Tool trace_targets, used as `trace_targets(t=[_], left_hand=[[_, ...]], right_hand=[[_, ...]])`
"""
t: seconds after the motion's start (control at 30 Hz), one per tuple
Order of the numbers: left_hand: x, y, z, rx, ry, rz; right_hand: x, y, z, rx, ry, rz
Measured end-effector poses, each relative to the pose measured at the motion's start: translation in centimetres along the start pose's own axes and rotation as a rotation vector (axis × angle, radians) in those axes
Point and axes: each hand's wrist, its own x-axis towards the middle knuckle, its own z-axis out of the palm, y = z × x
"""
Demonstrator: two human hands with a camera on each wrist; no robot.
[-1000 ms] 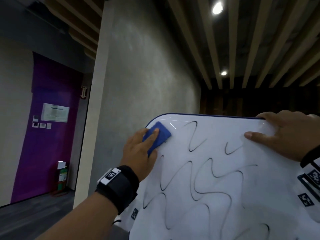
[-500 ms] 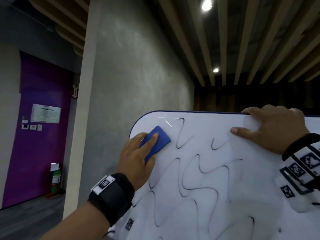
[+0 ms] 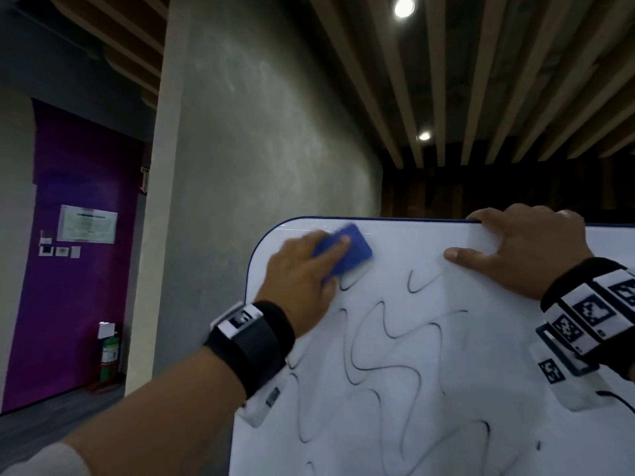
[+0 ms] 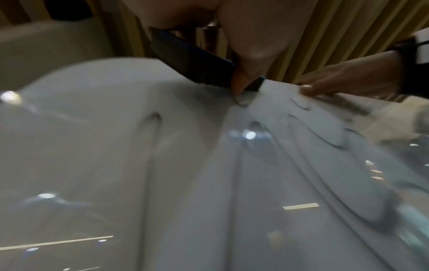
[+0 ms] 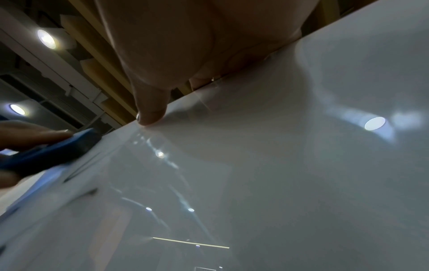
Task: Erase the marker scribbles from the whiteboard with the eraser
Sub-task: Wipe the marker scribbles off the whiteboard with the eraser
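A white whiteboard [image 3: 481, 389] with a dark blue rim fills the lower right of the head view, covered in wavy black marker scribbles [image 3: 388, 341]. My left hand [image 3: 302, 273] grips a blue eraser [image 3: 347, 255] and presses it flat on the board near the top left corner; the eraser [image 4: 195, 62] shows dark in the left wrist view, and the eraser [image 5: 46, 152] sits at the left of the right wrist view. My right hand [image 3: 522, 249] grips the board's top edge, fingers curled over it, thumb [image 5: 150, 111] pressed on the front face.
A grey concrete wall [image 3: 261, 149] stands behind the board. To the left is a purple wall [image 3: 79, 269] with a posted notice, and a fire extinguisher [image 3: 110, 352] on the floor. Wooden ceiling slats with spotlights run overhead.
My left hand has slid the eraser to the right along the top of the board, wiping away the upper part of the first scribble. The right hand keeps its hold on the edge.
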Motion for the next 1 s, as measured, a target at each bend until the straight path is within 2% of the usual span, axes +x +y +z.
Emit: trace_targets(t=[0.07,0.1,0.2,0.23,0.33,0.37,0.5,0.63,0.8,0.93,1.0], left_hand=[[1.3,-0.9,-0.6,0.033,0.049,-0.084],[1.1,-0.8,-0.7,0.033,0.025,-0.064],[-0.6,0.2,0.1,0.028,-0.077,0.111],[-0.3,-0.1,0.0,0.034,-0.090,0.116],[1.0,-1.1,-0.3,0.033,0.001,-0.068],[0.8,-0.8,-0.3,0.027,0.003,-0.079],[-1.5,0.0,0.1,0.014,-0.092,0.084],[-0.6,-2.1,-1.1,0.082,-0.005,-0.068],[-3.3,-0.4,-0.4,0.023,-0.095,0.028],[0.5,-0.3,-1.3,0.072,-0.053,-0.050],[1.2,0.5,-1.1,0.046,-0.075,-0.039]], right_hand=[[0.0,0.1,0.1,0.003,0.000,-0.007],[0.0,0.1,0.1,0.007,0.003,-0.011],[0.0,0.3,0.2,0.017,-0.002,-0.010],[0.1,0.3,0.2,0.019,-0.011,-0.012],[0.2,0.4,0.2,0.034,-0.040,-0.018],[0.1,0.4,0.2,0.032,-0.043,-0.020],[0.1,0.4,0.2,0.034,-0.047,-0.025],[0.1,0.3,0.2,0.013,-0.039,-0.024],[0.0,0.2,0.0,0.017,-0.041,-0.011],[0.1,0.1,0.0,0.002,-0.034,-0.011],[0.0,0.2,-0.1,-0.001,-0.035,-0.014]])
